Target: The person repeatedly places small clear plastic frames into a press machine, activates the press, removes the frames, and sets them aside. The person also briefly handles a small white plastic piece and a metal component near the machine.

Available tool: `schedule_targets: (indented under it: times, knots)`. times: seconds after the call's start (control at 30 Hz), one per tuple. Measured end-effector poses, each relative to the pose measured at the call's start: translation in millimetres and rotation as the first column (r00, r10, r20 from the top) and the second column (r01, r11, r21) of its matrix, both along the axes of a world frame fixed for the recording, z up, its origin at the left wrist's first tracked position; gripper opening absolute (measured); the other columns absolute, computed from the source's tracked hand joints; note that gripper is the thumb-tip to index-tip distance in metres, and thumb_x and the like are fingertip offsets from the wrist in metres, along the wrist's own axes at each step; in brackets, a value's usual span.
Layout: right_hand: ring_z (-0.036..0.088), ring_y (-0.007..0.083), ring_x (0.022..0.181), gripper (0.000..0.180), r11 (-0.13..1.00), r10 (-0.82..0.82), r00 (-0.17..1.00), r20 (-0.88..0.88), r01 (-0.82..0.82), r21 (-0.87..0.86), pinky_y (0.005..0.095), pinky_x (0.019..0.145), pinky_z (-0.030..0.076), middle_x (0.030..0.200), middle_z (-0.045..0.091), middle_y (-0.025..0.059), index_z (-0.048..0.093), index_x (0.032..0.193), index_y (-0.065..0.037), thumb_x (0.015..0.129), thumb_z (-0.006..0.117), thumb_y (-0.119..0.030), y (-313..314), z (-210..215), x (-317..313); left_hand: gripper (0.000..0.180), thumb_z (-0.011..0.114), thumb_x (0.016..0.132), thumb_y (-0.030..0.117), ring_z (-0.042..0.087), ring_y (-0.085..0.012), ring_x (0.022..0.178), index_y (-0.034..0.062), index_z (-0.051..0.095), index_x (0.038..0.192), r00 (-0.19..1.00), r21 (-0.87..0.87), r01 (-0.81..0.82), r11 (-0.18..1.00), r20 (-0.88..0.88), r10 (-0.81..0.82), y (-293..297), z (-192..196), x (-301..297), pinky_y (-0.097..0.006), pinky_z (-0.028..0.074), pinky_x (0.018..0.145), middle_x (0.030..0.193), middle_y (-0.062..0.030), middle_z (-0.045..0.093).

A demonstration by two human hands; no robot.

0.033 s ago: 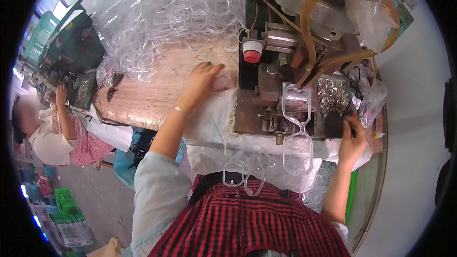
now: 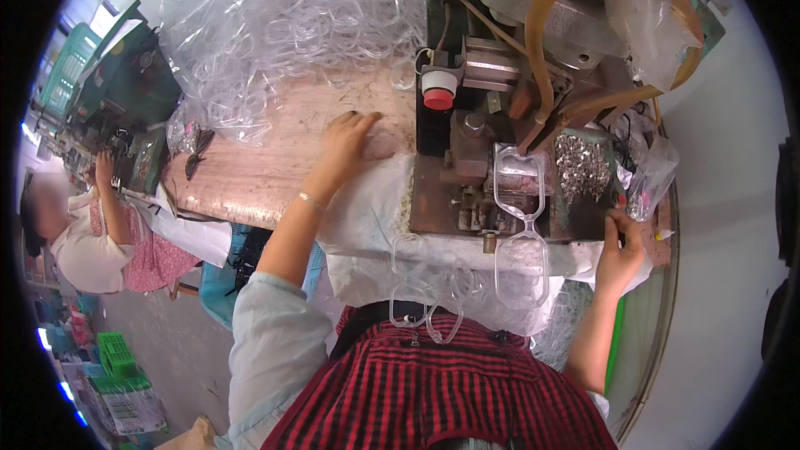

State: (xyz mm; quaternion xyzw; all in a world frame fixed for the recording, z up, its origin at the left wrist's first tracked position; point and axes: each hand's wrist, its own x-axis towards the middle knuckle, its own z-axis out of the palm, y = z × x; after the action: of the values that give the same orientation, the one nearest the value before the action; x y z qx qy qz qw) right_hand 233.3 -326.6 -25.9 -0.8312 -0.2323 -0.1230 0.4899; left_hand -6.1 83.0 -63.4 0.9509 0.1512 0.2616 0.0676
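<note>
My left hand [image 2: 346,143] rests on the wooden tabletop, fingers stretched out and apart, holding nothing visible. To the right, my right hand [image 2: 621,252] is at the near right corner of the machine's base, thumb and fingertips brought together in a pinch. Whatever might be between those fingertips is too small to make out. Just beyond it lies a heap of small shiny metal parts [image 2: 582,168] on a dark tray. A clear plastic glasses frame [image 2: 522,225] sits at the machine's fixture, one rim over the metal block and the other hanging past the front edge, touched by neither hand.
A large pile of clear frames [image 2: 325,12] in plastic covers the back of the table. The green machine carries a red button [image 2: 438,98] and a brown hose [image 2: 537,58]. More clear frames [image 2: 425,300] lie at my lap. Another person [image 2: 87,233] works at far left.
My right hand has drawn slightly to the right, off the edge of the dark tray, its fingertips coming together. My left hand has slid a little to the left on the table.
</note>
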Motion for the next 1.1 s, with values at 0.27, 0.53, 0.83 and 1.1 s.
schedule_targets:
  times: [0.27,0.53,0.83,1.1]
  knots:
    - [0.065,0.0117,0.093,0.028,0.814,0.518,0.840,-0.162,-0.425,0.397,0.0259,0.087,0.051,0.099,0.071,0.0071,0.068,0.109,0.000,0.082,0.073,0.006,89.2,92.9,-45.9,0.028,0.053,0.099,0.011,0.048,-0.0116,0.073,0.0024,0.058,0.125,0.808,-0.642,-0.072,0.763,0.410,0.422,-17.1,21.7,12.1,-0.027,0.044,0.067,0.086,-0.0031,0.050]
    - [0.061,0.0099,0.092,0.048,0.686,0.636,0.729,-0.252,-0.386,0.616,0.0243,0.089,0.048,0.088,0.065,0.0021,0.052,0.124,0.002,0.082,0.072,0.009,130.2,79.2,-49.1,0.021,0.051,0.106,0.016,0.063,-0.0141,0.090,-0.0013,0.061,0.112,0.685,-0.724,0.200,0.660,0.585,0.435,-64.3,13.0,-1.9,-0.029,0.053,0.082,0.107,-0.0079,0.063]
    - [0.062,0.0132,0.100,0.048,0.532,0.766,0.569,-0.299,-0.302,0.791,0.0272,0.093,0.047,0.104,0.068,0.0069,0.051,0.128,0.002,0.084,0.070,0.010,136.4,89.8,-60.7,0.011,0.057,0.096,-0.001,0.067,-0.0233,0.090,-0.0049,0.063,0.104,0.548,-0.238,0.534,0.811,0.828,-0.118,-133.7,180.4,35.2,-0.031,0.053,0.083,0.102,-0.0185,0.070]
    - [0.060,0.0354,0.124,0.041,0.883,0.429,0.849,0.308,-0.466,0.054,0.0395,0.102,0.047,0.127,0.062,0.0244,0.052,0.134,0.003,0.097,0.059,-0.012,94.5,99.9,-82.5,0.009,0.069,0.085,0.009,0.064,-0.0268,0.087,0.0048,0.071,0.093,0.671,-0.165,0.626,0.762,0.612,-0.418,-157.6,147.5,19.9,-0.041,0.053,0.090,0.103,-0.0115,0.073]
